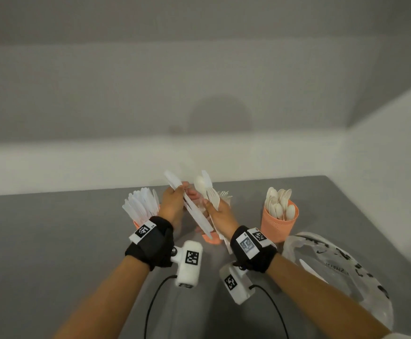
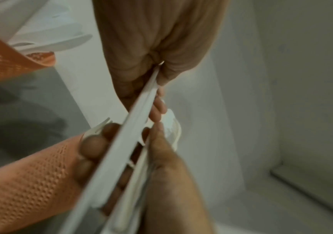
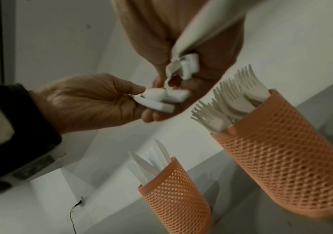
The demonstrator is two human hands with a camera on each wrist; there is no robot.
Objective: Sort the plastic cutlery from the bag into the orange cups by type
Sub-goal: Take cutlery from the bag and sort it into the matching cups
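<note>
- Left hand (image 1: 172, 204) pinches white knives (image 1: 194, 211) raised above the grey surface (image 1: 53, 241); fingers curled round them
- Right hand (image 1: 220, 214) grips a mixed bunch (image 1: 209, 192), spoon and fork showing; fingers closed on the handles
- Three orange cups: knife cup (image 3: 173, 194) left; fork cup (image 3: 285, 159) middle, behind the hands; spoon cup (image 1: 278, 226) right
- Plastic bag (image 1: 341, 270) lies by the right forearm

cutlery (image 1: 200, 217): white plastic, smooth, kinda matt
spoons (image 1: 279, 204): creamier plastic with a slight sheen
orange cups (image 3: 287, 159): plastic, perforated mesh-like wall, bumpy looking, matt
bag (image 1: 341, 272): thin clear plastic film, crinkly and glossy, black print on it
table (image 1: 53, 241): grey, smooth, matt
wrist straps (image 1: 154, 243): black cloth, soft looking
wall (image 1: 101, 94): plain matt white
</note>
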